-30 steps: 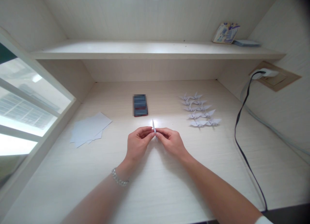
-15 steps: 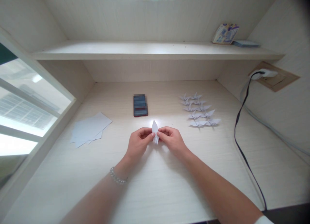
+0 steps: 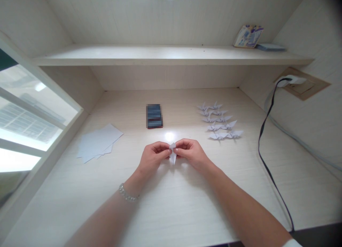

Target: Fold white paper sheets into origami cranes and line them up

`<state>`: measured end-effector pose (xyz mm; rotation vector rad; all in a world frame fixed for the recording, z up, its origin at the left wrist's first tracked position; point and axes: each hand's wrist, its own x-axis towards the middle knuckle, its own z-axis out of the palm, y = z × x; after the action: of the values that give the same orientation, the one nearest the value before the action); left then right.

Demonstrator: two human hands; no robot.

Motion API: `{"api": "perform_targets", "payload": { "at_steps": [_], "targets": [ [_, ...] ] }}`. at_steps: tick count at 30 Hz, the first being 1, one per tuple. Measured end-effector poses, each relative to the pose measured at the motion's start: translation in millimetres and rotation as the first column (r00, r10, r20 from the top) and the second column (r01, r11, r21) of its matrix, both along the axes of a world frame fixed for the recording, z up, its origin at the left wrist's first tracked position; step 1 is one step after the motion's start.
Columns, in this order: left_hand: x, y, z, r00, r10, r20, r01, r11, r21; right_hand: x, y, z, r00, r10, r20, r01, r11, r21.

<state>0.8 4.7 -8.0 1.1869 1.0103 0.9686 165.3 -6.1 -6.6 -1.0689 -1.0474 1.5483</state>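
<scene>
A small white folded paper piece (image 3: 172, 155) is pinched between the fingertips of both hands just above the pale wooden desk (image 3: 171, 204). My left hand (image 3: 153, 158), with a bead bracelet on the wrist, grips its left side. Gripping the right side is my right hand (image 3: 190, 153). The paper's lower point hangs down between the two hands; its upper part is mostly hidden by my fingers.
Several finished paper cranes (image 3: 220, 121) lie in rows at the right. A stack of white sheets (image 3: 98, 143) lies at the left. A dark phone (image 3: 154, 116) rests behind my hands. A black cable (image 3: 264, 147) runs from a wall socket (image 3: 296, 81). A shelf (image 3: 171, 54) holds a booklet (image 3: 248, 36).
The folded paper stood as an upright point above my fingers; now its upper part is folded down between my fingertips and only the lower tip shows. Both hands stayed in place.
</scene>
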Motion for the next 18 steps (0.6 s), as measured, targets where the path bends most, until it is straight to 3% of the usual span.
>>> {"api": "perform_targets", "payload": {
  "at_steps": [8, 13, 18],
  "targets": [
    [-1.6, -0.3, -5.4, 0.999, 0.015, -0.039, -0.012, 0.997, 0.071, 1.3, -1.4, 7.7, 0.999, 0.025, -0.029, -0.027, 0.999, -0.036],
    [-2.7, 0.2, -4.0, 0.996, 0.026, -0.085, -0.015, 0.992, 0.125, 0.5, -1.0, 3.2, 0.980, -0.066, 0.190, 0.045, 0.993, 0.112],
    [-2.0, -0.8, -2.6, 0.997, 0.051, -0.057, -0.043, 0.991, 0.125, -2.0, -4.9, 3.0, 0.942, -0.144, 0.304, 0.066, 0.965, 0.254]
  ]
}}
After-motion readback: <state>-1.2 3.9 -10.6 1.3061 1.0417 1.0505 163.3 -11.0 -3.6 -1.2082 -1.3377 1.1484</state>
